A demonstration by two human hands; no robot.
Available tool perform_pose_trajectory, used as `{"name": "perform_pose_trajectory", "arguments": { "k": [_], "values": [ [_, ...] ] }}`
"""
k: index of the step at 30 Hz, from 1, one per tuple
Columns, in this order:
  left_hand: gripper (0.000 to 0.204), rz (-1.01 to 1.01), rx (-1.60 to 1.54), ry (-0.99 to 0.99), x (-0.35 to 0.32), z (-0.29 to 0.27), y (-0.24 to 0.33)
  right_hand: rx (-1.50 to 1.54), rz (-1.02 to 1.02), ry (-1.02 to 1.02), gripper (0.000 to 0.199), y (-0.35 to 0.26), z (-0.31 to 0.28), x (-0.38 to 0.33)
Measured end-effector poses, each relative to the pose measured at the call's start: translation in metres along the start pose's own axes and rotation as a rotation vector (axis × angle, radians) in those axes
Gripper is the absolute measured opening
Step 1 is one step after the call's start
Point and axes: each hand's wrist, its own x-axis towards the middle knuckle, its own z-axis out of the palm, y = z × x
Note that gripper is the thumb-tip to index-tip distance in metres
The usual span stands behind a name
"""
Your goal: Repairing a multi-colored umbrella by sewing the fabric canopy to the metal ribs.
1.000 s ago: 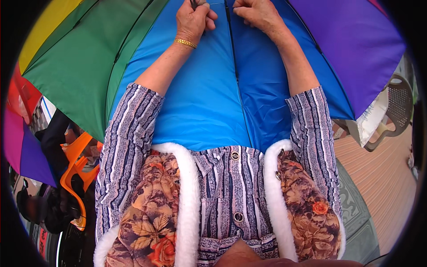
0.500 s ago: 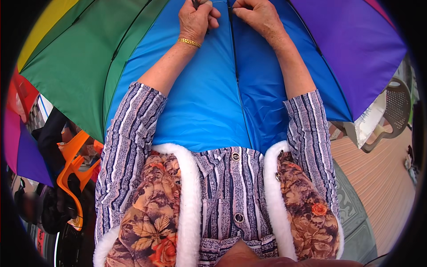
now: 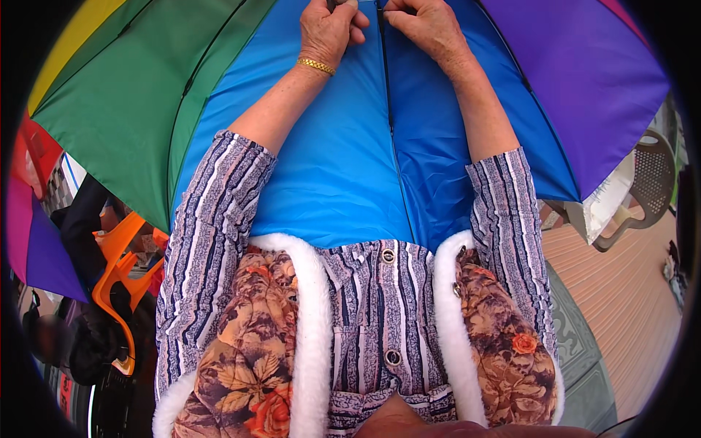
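Observation:
A rainbow-coloured umbrella [image 3: 314,175] lies spread open across my lap, its inner side with the dark ribs facing me. At the top edge, my left hand [image 3: 328,33] is closed, with a small dark object [image 3: 331,4] between thumb and fingers; its kind is cut off from view. My right hand [image 3: 427,29] is closed in a pinch beside the middle black rib [image 3: 387,80], over the darker blue panel. A thin pale strand shows between the two hands. What the right fingertips grip is too small to make out.
To the left are an orange plastic chair [image 3: 117,292] and a second umbrella [image 3: 55,255] in pink and purple. On the right stand a brown perforated chair back [image 3: 650,175] and a white bag [image 3: 610,197], above a ridged tan floor [image 3: 621,292]. A grey-green patterned seat [image 3: 577,343] is beneath me.
My left hand has shifted slightly to the right, toward the middle rib. My right hand stays nearly in place, still pinched; the umbrella has barely moved.

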Motion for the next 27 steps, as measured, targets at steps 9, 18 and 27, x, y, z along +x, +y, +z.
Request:
{"name": "perform_pose_trajectory", "arguments": {
  "k": [9, 18, 27],
  "values": [
    [0.007, 0.02, -0.035, -0.025, -0.003, 0.008, -0.002, 0.007, 0.01, -0.005, 0.016, 0.001, 0.0, 0.0],
    [0.006, 0.017, -0.099, 0.022, -0.009, 0.006, 0.004, 0.016, 0.033, -0.01, 0.017, 0.002, -0.002, -0.001],
    [0.007, 0.092, 0.022, -0.021, -0.001, 0.018, -0.001, 0.034, 0.013, 0.011, 0.016, -0.005, -0.008, -0.001]
  ]
}}
